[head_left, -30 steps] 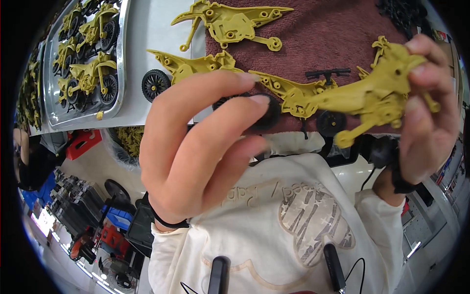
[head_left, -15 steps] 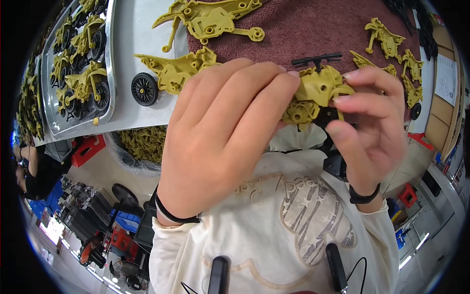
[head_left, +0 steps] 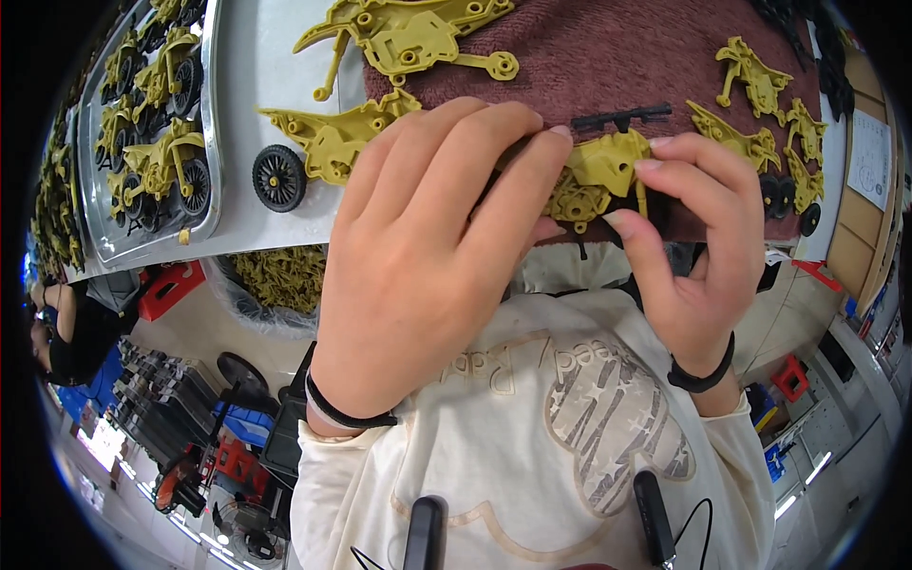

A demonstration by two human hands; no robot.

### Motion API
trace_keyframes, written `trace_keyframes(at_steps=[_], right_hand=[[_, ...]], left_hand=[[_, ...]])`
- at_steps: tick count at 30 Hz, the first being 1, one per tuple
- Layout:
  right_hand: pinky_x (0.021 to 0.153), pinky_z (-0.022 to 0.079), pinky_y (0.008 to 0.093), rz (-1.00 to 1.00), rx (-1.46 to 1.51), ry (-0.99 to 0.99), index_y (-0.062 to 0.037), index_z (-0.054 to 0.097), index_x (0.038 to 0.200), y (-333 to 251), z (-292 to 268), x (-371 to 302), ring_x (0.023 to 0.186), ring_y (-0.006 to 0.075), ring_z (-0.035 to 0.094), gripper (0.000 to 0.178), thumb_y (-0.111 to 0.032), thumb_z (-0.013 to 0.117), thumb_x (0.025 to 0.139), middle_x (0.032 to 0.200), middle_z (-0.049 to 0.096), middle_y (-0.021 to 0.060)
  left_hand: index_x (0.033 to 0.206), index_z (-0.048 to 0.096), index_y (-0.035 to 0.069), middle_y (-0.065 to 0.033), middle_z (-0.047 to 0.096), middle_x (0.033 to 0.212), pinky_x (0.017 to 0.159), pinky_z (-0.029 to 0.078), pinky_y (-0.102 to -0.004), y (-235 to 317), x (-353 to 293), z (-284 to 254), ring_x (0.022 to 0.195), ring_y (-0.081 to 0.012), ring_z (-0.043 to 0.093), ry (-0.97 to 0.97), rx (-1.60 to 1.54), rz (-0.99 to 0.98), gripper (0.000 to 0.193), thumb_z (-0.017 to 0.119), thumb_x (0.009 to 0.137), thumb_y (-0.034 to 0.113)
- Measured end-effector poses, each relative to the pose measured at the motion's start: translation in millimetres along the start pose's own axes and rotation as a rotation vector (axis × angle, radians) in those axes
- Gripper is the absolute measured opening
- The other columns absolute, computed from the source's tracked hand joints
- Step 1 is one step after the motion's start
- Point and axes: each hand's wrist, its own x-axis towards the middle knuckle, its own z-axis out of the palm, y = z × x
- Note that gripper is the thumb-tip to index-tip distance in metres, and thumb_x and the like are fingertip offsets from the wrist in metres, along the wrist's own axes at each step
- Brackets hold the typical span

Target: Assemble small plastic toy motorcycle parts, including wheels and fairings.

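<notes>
A yellow toy motorcycle (head_left: 600, 166) with black handlebars (head_left: 622, 118) is held up in front of me, above the table's near edge. My left hand (head_left: 427, 247) wraps its rear half, which is hidden behind my fingers. On its front end, my right hand (head_left: 703, 233) has fingertips and thumb closed around the yellow fork. Beside my left hand lie a yellow body half (head_left: 347, 142) and a black wheel (head_left: 278, 179) with a yellow hub. Farther back rests a larger-looking yellow body half (head_left: 408, 43).
A clear tray (head_left: 217, 123) of assembled toy motorcycles (head_left: 166, 161) stands at the left. More yellow parts (head_left: 755, 76) and small black wheels (head_left: 809, 219) lie at the right on a maroon towel (head_left: 570, 57). Below the table, a bag-lined container (head_left: 275, 275) holds many yellow parts.
The toy motorcycle has tilted and its handlebars sit slightly lower. My right hand has shifted left along its front, uncovering yellow parts and black wheels at the right.
</notes>
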Motion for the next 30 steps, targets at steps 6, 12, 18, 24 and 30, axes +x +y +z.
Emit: trace_keyframes(at_steps=[6, 12, 18, 24, 30], right_hand=[[0.092, 0.041, 0.0337, 0.126, -0.091, 0.016, -0.0033, 0.063, 0.101, -12.5, -2.9, -3.9, 0.101, 0.0254, 0.058, 0.033, -0.001, 0.076, 0.071, 0.112, 0.063, 0.0133], [0.095, 0.037, 0.0352, 0.079, -0.274, -0.055, -0.0048, 0.065, 0.095, -18.2, -10.4, 1.0, 0.101, 0.0246, 0.058, 0.023, -0.005, 0.075, 0.074, 0.113, 0.065, 0.0118], [0.096, 0.038, 0.0332, 0.331, -0.037, 0.029, -0.002, 0.06, 0.1, -21.6, 2.7, 8.9, 0.102, 0.0227, 0.058, 0.027, -0.004, 0.074, 0.077, 0.111, 0.065, 0.0107], [0.093, 0.047, 0.0337, 0.298, 0.542, 0.256, -0.0037, 0.041, 0.11, -19.1, 18.1, 5.4, 0.103, 0.0239, 0.058, 0.052, 0.012, 0.074, 0.072, 0.113, 0.056, 0.0217], [0.093, 0.049, 0.0348, 0.182, 0.646, 0.235, -0.0021, 0.031, 0.125, -12.0, 14.0, 1.9, 0.102, 0.0248, 0.058, 0.066, 0.008, 0.073, 0.076, 0.114, 0.055, 0.0263]], left_hand=[[0.111, 0.066, 0.007, -0.0078, 0.062, 0.106, 0.089, 0.044, -0.0413, 3.1, 2.5, -3.1, 0.101, -0.0303, 0.058, -0.025, 0.09, -0.039, 0.046, 0.075, 0.066, 0.016], [0.109, 0.065, 0.006, -0.0078, 0.061, 0.106, 0.089, 0.043, -0.0419, 3.7, 1.5, 0.8, 0.101, -0.0307, 0.057, 0.006, 0.057, -0.043, 0.044, 0.074, 0.067, 0.015], [0.107, 0.065, 0.006, -0.0078, 0.061, 0.105, 0.088, 0.042, -0.0423, 4.3, 2.4, 2.5, 0.1, -0.031, 0.057, 0.015, 0.055, -0.019, 0.043, 0.074, 0.066, 0.015], [0.104, 0.067, 0.006, -0.0072, 0.061, 0.102, 0.087, 0.043, -0.0428, 5.3, -0.8, 7.2, 0.097, -0.0308, 0.057, 0.091, 0.081, -0.013, 0.041, 0.074, 0.065, 0.016], [0.102, 0.069, 0.006, -0.0067, 0.062, 0.094, 0.078, 0.046, -0.0383, 2.9, -5.3, 13.2, 0.088, -0.0262, 0.059, 0.255, 0.013, 0.09, 0.044, 0.078, 0.06, 0.015]])
